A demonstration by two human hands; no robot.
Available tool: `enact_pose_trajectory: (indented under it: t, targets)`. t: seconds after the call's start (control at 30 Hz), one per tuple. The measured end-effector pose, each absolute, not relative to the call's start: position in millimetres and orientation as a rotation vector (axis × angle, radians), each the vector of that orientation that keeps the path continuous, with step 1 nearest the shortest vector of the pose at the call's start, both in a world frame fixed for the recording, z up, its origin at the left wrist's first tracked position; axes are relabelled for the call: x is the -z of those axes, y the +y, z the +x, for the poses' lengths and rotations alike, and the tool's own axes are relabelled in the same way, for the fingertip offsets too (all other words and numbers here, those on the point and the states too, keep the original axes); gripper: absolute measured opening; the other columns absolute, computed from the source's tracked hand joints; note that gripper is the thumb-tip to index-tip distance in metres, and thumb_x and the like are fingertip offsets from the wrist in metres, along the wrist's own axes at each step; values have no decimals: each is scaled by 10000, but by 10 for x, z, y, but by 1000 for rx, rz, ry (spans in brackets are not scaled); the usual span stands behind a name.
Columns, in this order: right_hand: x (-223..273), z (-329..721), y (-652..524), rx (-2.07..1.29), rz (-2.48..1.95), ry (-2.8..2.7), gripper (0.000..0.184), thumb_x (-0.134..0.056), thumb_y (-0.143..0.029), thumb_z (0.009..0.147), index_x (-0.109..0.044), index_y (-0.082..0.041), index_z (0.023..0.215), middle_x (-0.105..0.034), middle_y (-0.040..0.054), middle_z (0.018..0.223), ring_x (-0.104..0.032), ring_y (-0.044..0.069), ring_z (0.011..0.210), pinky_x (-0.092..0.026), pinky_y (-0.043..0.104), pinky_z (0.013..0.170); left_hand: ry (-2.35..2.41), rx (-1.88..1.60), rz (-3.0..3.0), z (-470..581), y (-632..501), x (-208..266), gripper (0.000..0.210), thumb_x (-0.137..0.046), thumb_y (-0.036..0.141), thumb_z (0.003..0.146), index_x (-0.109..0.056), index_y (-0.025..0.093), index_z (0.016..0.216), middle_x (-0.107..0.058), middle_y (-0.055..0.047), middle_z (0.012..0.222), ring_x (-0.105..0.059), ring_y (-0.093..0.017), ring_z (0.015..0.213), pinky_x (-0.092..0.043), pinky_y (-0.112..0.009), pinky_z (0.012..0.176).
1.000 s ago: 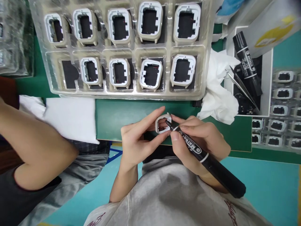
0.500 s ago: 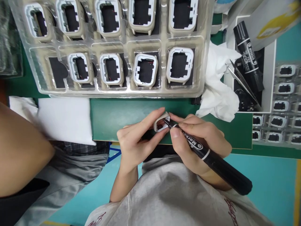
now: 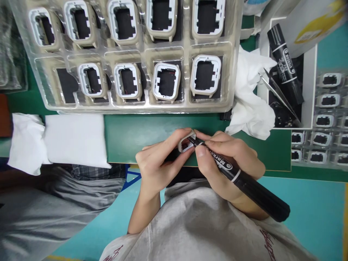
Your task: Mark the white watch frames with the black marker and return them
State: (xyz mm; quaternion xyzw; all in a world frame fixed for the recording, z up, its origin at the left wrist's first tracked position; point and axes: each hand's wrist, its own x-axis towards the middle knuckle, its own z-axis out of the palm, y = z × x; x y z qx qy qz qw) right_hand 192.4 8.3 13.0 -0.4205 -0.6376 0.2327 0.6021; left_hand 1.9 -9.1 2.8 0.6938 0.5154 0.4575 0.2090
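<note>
Left hand (image 3: 156, 157) pinches pale frame (image 3: 183, 138) over the near edge of the worktop (image 3: 136, 136), right hand (image 3: 240, 152) grips uncapped marker (image 3: 240, 180), its tip inside the opening; risk: frame twisting under tip pressure could smear ink onto the rim.

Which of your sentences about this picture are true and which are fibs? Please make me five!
1. The right hand holds a black marker. True.
2. The left hand holds tweezers. False: the left hand holds a small pale frame.
3. The marker's tip points into the frame's opening. True.
4. The flat folded white cloth is to the right of both hands. False: the white cloth lies to their left.
5. Tweezers lie beside another marker. True.
</note>
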Motion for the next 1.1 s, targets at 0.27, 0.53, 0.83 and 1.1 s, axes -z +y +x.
enact_pose_trajectory:
  t: [0.27, 0.53, 0.83, 1.1]
  targets:
    - [-145, 1895, 84, -546, -998, -1458, 293, -910, -43, 1036, -811, -308, 1111, -856, -39, 878, -934, 250, 777, -888, 398, 809, 1437, -1285, 1953, 19, -94, 24, 356, -998, 271, 1168, -958, 379, 1506, -945, 61, 969, -802, -124, 658, -699, -263, 702]
    - [-123, 1910, 66, -556, -995, -1477, 289, -906, -38, 1048, -808, -307, 1086, -860, -52, 886, -931, 230, 782, -879, 370, 857, 1411, -1289, 1945, 21, -73, 5, 334, -1009, 271, 1159, -969, 357, 1479, -933, 66, 964, -786, -109, 653, -675, -247, 703]
    - [-94, 1904, 80, -507, -988, -1497, 256, -890, -74, 1075, -791, -310, 1083, -836, -62, 866, -875, 194, 713, -895, 359, 876, 1420, -1254, 1909, 15, -83, -10, 312, -1004, 267, 1160, -971, 354, 1457, -936, 75, 974, -764, -103, 652, -676, -244, 704]
    - [-116, 1924, 84, -563, -926, -1483, 259, -874, -30, 1073, -802, -276, 1107, -835, -50, 858, -896, 197, 730, -903, 360, 920, 1378, -1291, 1756, -12, -65, -27, 448, -1132, 266, 1034, -985, 352, 1448, -993, 51, 1086, -933, -180, 788, -802, -266, 802]
